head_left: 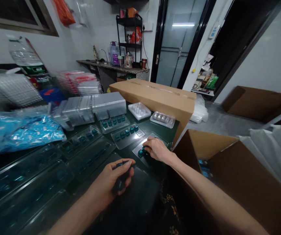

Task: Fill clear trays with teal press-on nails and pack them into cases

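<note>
My left hand (118,174) is closed around several small dark pieces (120,183), held above the dark table; their exact kind is hard to make out. My right hand (157,149) reaches over a clear plastic blister tray (138,143), its fingertips pinched at a small glossy teal piece. Beside those fingertips, another teal piece (140,153) sits in the tray. To the left lies a tray (119,143) with a row of teal pieces, and behind it a similar filled tray (104,130). More clear trays (91,160) with dark teal pieces cover the table's left side.
Stacked clear plastic trays (108,103) stand at the back, near two white-looking moulded trays. A long cardboard box (155,93) lies behind them. At my right is an open cardboard box (243,176) with blue packets inside. A blue printed bag (33,132) lies far left.
</note>
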Available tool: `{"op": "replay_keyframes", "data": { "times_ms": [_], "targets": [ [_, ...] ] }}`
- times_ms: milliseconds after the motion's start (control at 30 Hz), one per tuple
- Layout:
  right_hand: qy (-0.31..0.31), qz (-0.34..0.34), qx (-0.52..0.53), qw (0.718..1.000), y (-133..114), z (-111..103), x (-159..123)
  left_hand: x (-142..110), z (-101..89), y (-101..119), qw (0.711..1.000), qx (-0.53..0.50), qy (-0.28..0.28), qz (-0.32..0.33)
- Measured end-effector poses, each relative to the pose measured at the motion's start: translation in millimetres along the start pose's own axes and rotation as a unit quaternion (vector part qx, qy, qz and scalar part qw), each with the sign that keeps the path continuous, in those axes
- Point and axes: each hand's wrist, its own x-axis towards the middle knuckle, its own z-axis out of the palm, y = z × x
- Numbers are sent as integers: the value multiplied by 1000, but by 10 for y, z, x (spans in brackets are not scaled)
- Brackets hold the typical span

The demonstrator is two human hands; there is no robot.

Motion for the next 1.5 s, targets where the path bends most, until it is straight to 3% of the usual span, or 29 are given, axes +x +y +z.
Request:
{"op": "replay_keyframes", "data": {
  "times_ms": [133,300,400,533,633,867,1033,1167,1233,1500],
  "targets": [
    [-32,-23,-12,999,-15,0,63,-8,19,30,1000,-20,-5,-5],
    [-33,-16,-15,999,-83,-74,11,19,61,30,999,-6,-33,40],
    [27,-4,24,999,-208,-208,-164,39,107,20,998,-2,-48,47],
    [105,-32,228,967,-429,-327,-455,72,171,3,998,8,-51,37],
    [125,-26,306,944,-535,-296,-598,103,216,-24,999,4,-38,35],
    [189,68,348,916,-586,-100,-711,139,372,-87,999,20,6,33],
    [205,106,448,864,-582,-45,-719,127,449,-67,998,32,37,42],
    [188,154,597,765,-567,-43,-722,84,451,-33,995,21,76,59],
    [193,174,630,732,-571,-37,-726,45,452,-22,993,43,86,71],
    [194,168,654,711,-708,8,-751,-35,425,-53,968,181,108,137]
  ]
}}
